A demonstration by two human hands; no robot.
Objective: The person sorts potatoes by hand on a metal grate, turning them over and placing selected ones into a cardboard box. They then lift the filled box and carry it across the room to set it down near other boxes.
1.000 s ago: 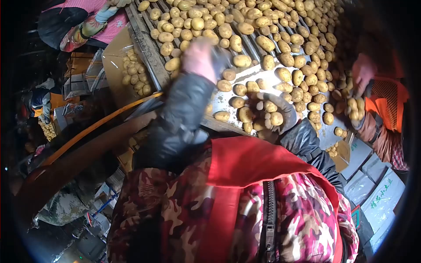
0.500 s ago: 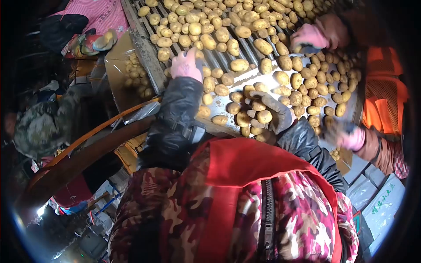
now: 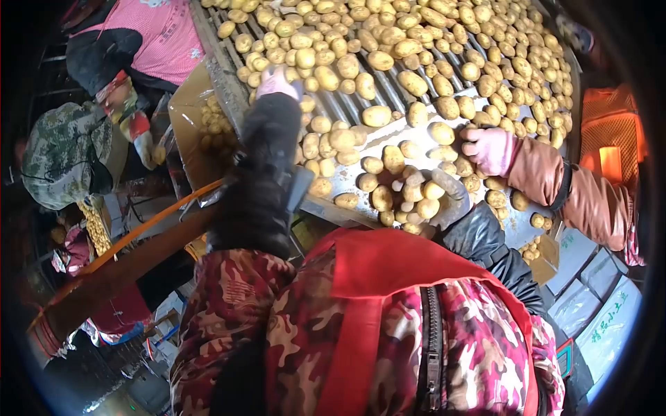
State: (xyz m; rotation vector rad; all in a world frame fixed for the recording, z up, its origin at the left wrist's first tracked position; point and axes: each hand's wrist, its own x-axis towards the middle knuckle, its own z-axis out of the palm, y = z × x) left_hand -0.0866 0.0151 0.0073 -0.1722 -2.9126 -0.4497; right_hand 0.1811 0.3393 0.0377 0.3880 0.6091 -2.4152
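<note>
My left hand (image 3: 279, 83), in a pink and grey glove, reaches over potatoes (image 3: 326, 78) at the left side of the slatted rack. Its fingers are apart and touch the potatoes there; the fingertips are partly hidden. Near my body, my right hand (image 3: 452, 197), in a grey-palmed glove, curls around a few small potatoes (image 3: 428, 208) above the metal tray (image 3: 357, 170). More potatoes lie just left of that hand and beneath it.
A co-worker's pink-gloved hand (image 3: 491, 150) is among potatoes at right. Potatoes fill a cardboard box (image 3: 186, 125) left of the rack. An orange-edged bar (image 3: 139, 236) crosses at left. Other people stand at left, and wrapped packages (image 3: 610, 326) lie at lower right.
My left hand has moved slightly up and left over the rack. My right hand has turned and lowered, cupping the potatoes. The co-worker's hand at right has moved up onto potatoes.
</note>
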